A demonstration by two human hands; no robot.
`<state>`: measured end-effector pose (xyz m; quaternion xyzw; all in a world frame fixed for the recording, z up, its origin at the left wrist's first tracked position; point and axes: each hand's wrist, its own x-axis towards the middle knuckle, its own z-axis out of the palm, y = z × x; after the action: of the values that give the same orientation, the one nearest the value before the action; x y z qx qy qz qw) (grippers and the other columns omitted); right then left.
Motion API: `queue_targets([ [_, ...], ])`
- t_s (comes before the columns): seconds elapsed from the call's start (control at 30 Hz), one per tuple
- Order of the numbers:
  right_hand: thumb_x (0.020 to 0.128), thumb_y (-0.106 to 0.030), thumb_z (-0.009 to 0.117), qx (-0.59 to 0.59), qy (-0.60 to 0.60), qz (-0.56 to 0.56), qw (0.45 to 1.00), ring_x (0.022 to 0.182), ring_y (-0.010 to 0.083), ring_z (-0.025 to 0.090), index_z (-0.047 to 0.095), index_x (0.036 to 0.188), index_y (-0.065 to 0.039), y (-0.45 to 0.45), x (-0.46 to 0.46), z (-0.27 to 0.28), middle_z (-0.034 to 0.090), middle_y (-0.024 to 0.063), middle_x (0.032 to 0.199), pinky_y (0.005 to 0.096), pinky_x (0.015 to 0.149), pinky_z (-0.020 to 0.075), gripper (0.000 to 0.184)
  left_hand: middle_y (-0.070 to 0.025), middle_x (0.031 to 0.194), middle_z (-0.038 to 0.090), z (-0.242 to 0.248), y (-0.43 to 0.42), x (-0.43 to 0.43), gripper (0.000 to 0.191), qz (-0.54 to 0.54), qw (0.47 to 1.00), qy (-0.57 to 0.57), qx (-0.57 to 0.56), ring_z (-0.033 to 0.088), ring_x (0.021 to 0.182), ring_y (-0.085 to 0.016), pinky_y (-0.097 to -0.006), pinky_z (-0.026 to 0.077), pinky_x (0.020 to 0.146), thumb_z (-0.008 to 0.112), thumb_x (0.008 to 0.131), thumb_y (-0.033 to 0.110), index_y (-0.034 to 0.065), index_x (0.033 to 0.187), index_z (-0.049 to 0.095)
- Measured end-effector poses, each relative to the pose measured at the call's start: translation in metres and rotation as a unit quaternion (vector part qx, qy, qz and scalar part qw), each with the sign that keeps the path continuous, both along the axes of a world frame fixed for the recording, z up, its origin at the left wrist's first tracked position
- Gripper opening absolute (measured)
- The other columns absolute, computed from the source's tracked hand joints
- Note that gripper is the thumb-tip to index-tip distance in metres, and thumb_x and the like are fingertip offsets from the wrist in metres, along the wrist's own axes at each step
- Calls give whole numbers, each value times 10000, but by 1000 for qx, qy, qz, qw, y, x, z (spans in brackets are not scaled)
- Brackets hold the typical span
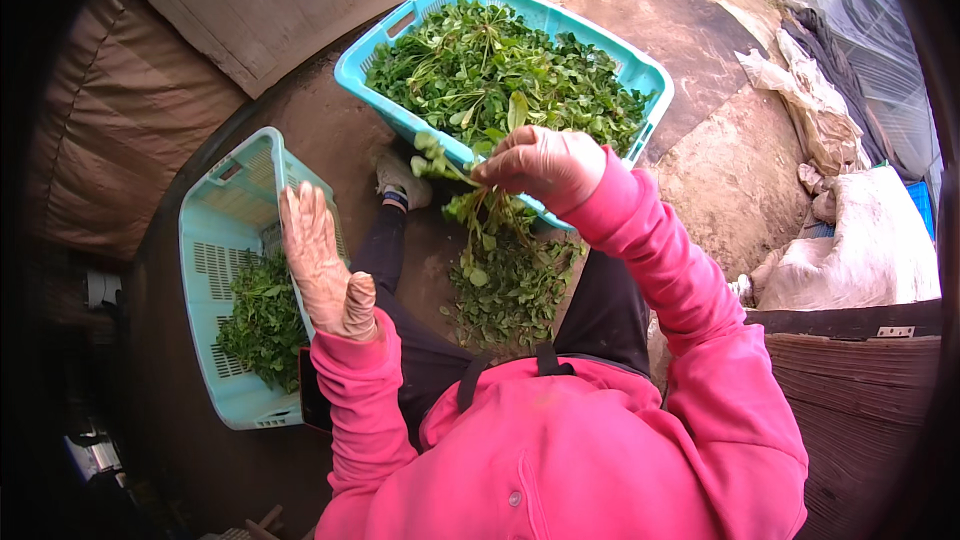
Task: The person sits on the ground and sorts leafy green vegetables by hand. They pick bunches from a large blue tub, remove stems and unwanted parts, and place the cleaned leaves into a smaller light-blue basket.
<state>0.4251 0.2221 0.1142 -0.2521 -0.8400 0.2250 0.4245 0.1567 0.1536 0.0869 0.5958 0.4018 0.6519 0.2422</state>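
My right hand, in a thin pale glove, pinches a small bunch of leafy greens at the near rim of a large turquoise plastic basket. The bunch's stems and leaves dangle below my fingers. Heaped inside that basket are many leafy greens. My left hand, gloved too, holds nothing and is raised with its palm flat and the thumb apart. It is beside the right rim of a second turquoise basket, which holds a smaller pile of greens. Loose leaves lie on the ground between my legs.
A wooden panel and a brown quilted cover stand at the upper left. White sacking and clear plastic sheeting lie to the right. A dark flat sheet covers ground beyond the large basket. Below the sacking is a wooden board.
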Motion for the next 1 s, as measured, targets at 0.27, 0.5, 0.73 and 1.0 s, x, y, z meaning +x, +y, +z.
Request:
queue_targets([
  [0.27,736,-42,682,34,47,-108,992,762,266,629,648,1000,-103,-39,-47,-13,626,75,894,326,633,513,273,-197,1319,411,-25,2,62,1427,-259,937,-174,-156,469,1161,-252,-379,385,989,898,532,354,159,1451,-177],
  [0.5,813,-17,647,-112,193,-147,964,852,222,641,612,1160,-70,-54,-55,-33,649,100,994,280,743,506,354,-59,1071,607,-62,-32,44,679,-178,914,-189,-312,616,774,-140,-225,475,573,715,808,132,106,1387,362],
  [0.73,748,66,661,-174,108,-57,977,1038,200,586,513,1273,-55,-43,-28,-27,516,133,1284,271,801,508,559,-60,842,615,-43,-45,9,490,-199,891,-157,-377,583,673,-129,-220,456,528,704,814,325,27,1155,517],
  [1.0,718,-84,687,-200,-55,3,978,866,350,595,451,1337,-159,-57,-44,-34,588,133,1028,395,755,488,667,-32,680,543,-37,-48,18,525,-232,875,-155,-395,484,551,-124,-236,373,499,647,854,357,-1,1209,501],
])
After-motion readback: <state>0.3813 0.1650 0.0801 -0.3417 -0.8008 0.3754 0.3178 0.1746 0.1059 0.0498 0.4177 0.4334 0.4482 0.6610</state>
